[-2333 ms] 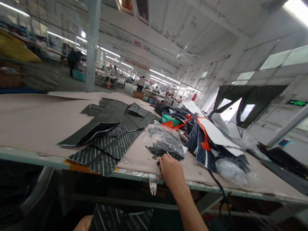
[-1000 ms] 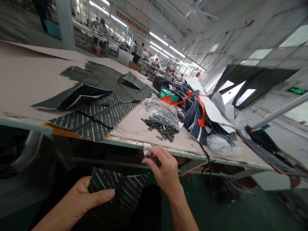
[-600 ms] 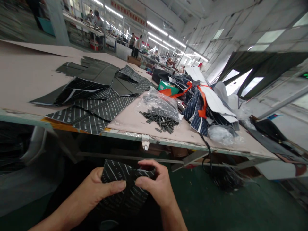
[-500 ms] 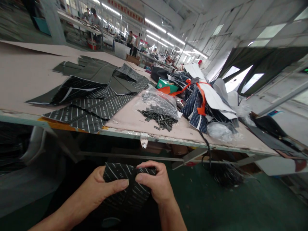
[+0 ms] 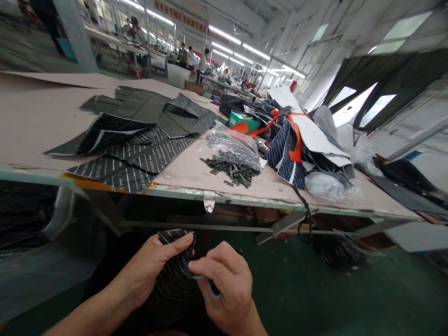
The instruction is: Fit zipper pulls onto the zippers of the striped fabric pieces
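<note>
My left hand [image 5: 150, 263] is closed on a dark fabric piece [image 5: 171, 275] printed with white lines and lettering, its thumb pressed flat along the upper edge. The piece hangs down over my dark lap, where its lower part is hard to make out. My right hand [image 5: 227, 284] is closed, with thumb and forefinger pinching at the right edge of this piece. Under its curled fingers shows a small dark shape with a pale curved rim, whose kind I cannot make out. Both hands are in front of the table edge, below its top.
On the table [image 5: 182, 179] lie stacked printed fabric pieces [image 5: 140, 156] at left. A heap of small dark strips [image 5: 236, 170] sits beside a clear plastic bag [image 5: 234, 142]. Navy pieces [image 5: 287, 151], orange ribbon [image 5: 296, 135] and a green box [image 5: 243, 122] are at right. A metal bracket [image 5: 209, 201] juts from the edge.
My right hand has let go of the upper right corner and moved lower, now turned knuckles up. The fabric piece is narrower and more folded between my hands.
</note>
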A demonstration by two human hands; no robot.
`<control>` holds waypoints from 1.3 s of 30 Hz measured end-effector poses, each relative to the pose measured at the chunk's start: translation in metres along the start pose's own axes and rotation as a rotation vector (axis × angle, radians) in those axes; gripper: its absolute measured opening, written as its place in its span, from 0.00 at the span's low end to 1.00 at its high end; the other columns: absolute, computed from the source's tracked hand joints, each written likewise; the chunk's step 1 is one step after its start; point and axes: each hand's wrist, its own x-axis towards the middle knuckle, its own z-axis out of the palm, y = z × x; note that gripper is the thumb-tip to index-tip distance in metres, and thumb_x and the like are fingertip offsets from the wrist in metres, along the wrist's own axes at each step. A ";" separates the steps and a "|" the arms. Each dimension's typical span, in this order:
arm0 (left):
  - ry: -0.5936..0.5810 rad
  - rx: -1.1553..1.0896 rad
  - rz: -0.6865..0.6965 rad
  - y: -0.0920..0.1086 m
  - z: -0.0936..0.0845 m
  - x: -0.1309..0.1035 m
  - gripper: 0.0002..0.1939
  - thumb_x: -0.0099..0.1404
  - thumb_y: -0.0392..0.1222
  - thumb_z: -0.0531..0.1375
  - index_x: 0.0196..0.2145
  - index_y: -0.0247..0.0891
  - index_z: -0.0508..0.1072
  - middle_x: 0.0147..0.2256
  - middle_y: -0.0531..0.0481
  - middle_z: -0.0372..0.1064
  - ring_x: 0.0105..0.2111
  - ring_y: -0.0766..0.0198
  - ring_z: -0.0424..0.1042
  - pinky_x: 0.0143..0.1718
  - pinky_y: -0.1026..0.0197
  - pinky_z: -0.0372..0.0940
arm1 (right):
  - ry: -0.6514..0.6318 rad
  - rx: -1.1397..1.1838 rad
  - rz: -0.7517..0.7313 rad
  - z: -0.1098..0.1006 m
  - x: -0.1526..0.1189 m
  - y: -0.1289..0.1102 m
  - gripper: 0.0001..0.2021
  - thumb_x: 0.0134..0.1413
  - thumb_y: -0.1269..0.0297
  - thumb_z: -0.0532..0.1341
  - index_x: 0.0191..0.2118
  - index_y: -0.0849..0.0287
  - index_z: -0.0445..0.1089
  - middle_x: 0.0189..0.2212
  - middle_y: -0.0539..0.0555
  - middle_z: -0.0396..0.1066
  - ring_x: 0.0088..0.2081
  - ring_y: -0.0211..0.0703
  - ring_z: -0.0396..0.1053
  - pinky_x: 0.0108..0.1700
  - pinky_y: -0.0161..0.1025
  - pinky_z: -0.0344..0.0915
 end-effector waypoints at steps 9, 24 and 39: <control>-0.114 0.008 0.060 0.000 0.001 -0.003 0.17 0.47 0.53 0.78 0.27 0.37 0.84 0.25 0.49 0.80 0.25 0.63 0.75 0.29 0.66 0.68 | 0.054 0.603 0.611 0.000 -0.003 0.025 0.06 0.46 0.64 0.77 0.32 0.52 0.83 0.29 0.50 0.76 0.30 0.39 0.72 0.32 0.34 0.69; -0.026 -0.045 0.102 0.018 0.024 0.012 0.22 0.50 0.56 0.74 0.19 0.35 0.74 0.20 0.48 0.75 0.22 0.62 0.71 0.28 0.62 0.68 | 0.138 0.985 1.075 0.017 0.020 0.027 0.17 0.50 0.54 0.70 0.22 0.63 0.76 0.19 0.55 0.74 0.21 0.39 0.68 0.26 0.33 0.66; 0.059 -0.005 0.126 0.025 0.028 0.019 0.20 0.44 0.51 0.75 0.16 0.36 0.73 0.18 0.48 0.74 0.20 0.61 0.72 0.26 0.61 0.68 | 0.153 1.042 1.179 0.028 0.025 0.046 0.16 0.44 0.59 0.65 0.13 0.61 0.71 0.13 0.55 0.70 0.17 0.39 0.63 0.24 0.35 0.60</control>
